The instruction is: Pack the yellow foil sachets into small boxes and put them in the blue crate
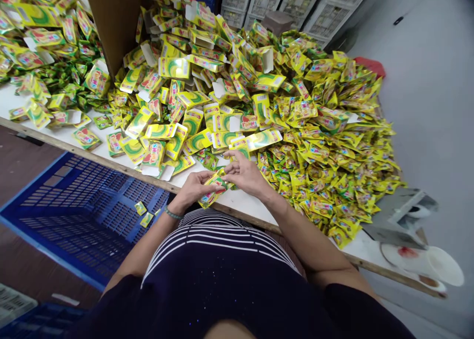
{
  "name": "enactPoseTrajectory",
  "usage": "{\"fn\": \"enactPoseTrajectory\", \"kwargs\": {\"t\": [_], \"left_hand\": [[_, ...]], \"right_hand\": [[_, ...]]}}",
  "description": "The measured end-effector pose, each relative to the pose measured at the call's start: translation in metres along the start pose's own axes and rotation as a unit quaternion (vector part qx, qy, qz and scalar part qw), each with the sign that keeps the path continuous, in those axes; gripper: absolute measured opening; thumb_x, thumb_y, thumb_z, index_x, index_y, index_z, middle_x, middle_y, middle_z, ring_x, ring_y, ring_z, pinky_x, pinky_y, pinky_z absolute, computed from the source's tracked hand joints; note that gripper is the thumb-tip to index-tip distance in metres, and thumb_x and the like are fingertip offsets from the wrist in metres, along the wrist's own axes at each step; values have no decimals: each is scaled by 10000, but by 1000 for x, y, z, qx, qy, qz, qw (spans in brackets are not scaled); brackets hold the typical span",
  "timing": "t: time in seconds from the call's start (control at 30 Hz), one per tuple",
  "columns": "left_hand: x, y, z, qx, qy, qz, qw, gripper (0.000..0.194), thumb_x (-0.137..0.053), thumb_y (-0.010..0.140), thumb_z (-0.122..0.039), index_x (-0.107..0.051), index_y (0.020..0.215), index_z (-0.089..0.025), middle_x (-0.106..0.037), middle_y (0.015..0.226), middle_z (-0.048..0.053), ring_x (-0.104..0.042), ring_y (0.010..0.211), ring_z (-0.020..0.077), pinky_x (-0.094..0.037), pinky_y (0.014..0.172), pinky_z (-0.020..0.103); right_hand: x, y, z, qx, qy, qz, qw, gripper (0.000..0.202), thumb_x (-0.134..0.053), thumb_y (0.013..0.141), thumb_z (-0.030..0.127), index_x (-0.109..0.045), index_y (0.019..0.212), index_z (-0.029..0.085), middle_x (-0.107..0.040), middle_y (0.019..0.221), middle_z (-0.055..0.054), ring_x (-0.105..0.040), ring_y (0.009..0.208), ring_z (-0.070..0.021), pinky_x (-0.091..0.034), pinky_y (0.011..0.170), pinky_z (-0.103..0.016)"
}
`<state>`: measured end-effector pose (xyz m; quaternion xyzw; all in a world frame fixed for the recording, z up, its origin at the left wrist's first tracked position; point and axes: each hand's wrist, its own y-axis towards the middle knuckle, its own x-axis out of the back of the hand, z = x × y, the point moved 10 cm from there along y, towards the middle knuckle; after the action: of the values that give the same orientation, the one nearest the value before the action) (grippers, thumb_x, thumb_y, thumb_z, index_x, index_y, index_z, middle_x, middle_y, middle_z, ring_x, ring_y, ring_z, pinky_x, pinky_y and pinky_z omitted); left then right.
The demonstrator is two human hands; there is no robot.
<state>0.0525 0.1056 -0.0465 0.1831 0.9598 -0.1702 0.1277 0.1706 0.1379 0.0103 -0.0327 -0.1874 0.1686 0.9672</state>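
Observation:
Close to the table's front edge, a small yellow and green printed carton (212,192) is held tilted in front of my body. My left hand (192,188) grips its left side, thumb on the near face. My right hand (245,175) has its fingers bent together at the carton's upper right end, touching it; the fingers partly hide that end. Just beyond my hands lie green sachets (207,159) and a heap of similar cartons (192,121), several with white flaps open. To the right of my right hand rises a large pile of yellow sachets (326,156).
A blue plastic crate (74,166) with a few small packs inside stands below the table at left. A brown cardboard divider (111,27) splits the heaps. On the right are a grey metal stand (400,218) and a white plate (444,265). White crates (266,0) are stacked behind.

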Motion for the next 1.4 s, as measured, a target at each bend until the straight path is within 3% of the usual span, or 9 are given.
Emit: {"fn": "enactPoseTrajectory", "kwargs": {"t": [0.1, 0.33, 0.4, 0.57, 0.8, 0.9, 1.0, 1.1, 1.4], "left_hand": [[4, 3, 4, 9, -27, -25, 999, 494, -917, 578, -295, -742, 1013, -140, -783, 898, 63, -702, 723, 159, -542, 702, 275], [-4, -1, 6, 7, -44, 0, 999, 628, -914, 595, -315, -663, 1140, -127, -750, 771, 25, -704, 678, 167, -543, 675, 266], [1, -2, 0, -19, -36, -25, 999, 717, -893, 645, -351, -578, 1260, -162, -718, 701, -9, -695, 631, 168, -529, 620, 252], [24, -6, -20, -125, -57, -116, 984, 675, -837, 732, -402, -475, 1281, -249, -733, 790, -13, -695, 642, 155, -520, 581, 225], [24, -6, -10, -98, -72, -104, 987, 454, -853, 705, -384, -587, 1026, -204, -681, 685, -34, -622, 542, 111, -459, 520, 199], [19, -7, -8, -78, -65, -89, 991, 460, -848, 711, -374, -576, 1036, -197, -637, 613, -57, -590, 507, 102, -433, 502, 190], [24, -9, -9, -88, -91, -112, 986, 555, -850, 702, -368, -500, 1108, -226, -684, 699, -52, -633, 560, 120, -483, 551, 215], [33, -10, -7, -92, -96, -145, 980, 607, -885, 645, -349, -480, 1079, -223, -674, 672, -65, -607, 517, 104, -460, 527, 200], [29, -12, -8, -103, -63, -146, 982, 505, -880, 656, -369, -576, 1009, -176, -692, 671, -24, -596, 515, 91, -427, 494, 183]], "right_hand": [[-4, 0, 6, 20, -49, 8, 999, 542, -617, 753, 130, -519, 1275, 233, -641, 709, 52, -577, 608, -121, -447, 615, -257], [-34, -5, 11, 29, -9, 189, 982, 547, -490, 872, 125, -431, 1407, 221, -482, 554, 111, -420, 492, -98, -382, 546, -222], [-23, -5, 13, 43, 30, 135, 989, 506, -523, 911, 212, -431, 1409, 235, -585, 648, 69, -502, 550, -111, -445, 579, -237], [23, -20, 17, 143, 25, -175, 974, 283, -679, 874, 382, -663, 1118, 240, -672, 1134, -86, -642, 1016, -203, -554, 845, -336], [-29, -17, -17, 93, 45, -43, 994, 230, -637, 890, 421, -714, 923, 206, -696, 863, -36, -661, 806, -178, -563, 752, -313], [-24, -14, -17, 67, 42, -40, 996, 251, -643, 879, 394, -708, 1045, 218, -728, 825, -18, -688, 764, -178, -568, 730, -312], [-15, -13, -4, 81, 20, -51, 995, 380, -654, 869, 360, -681, 1231, 246, -768, 1083, -55, -723, 955, -213, -570, 869, -361], [-20, -12, 3, 86, 10, -26, 996, 279, -624, 895, 398, -776, 1072, 244, -770, 1124, -61, -713, 1039, -241, -542, 955, -393], [-19, -6, -29, -30, 161, -79, 983, 327, -785, 733, 473, -809, 888, 186, -770, 813, -37, -670, 726, -169, -540, 701, -303]]}}
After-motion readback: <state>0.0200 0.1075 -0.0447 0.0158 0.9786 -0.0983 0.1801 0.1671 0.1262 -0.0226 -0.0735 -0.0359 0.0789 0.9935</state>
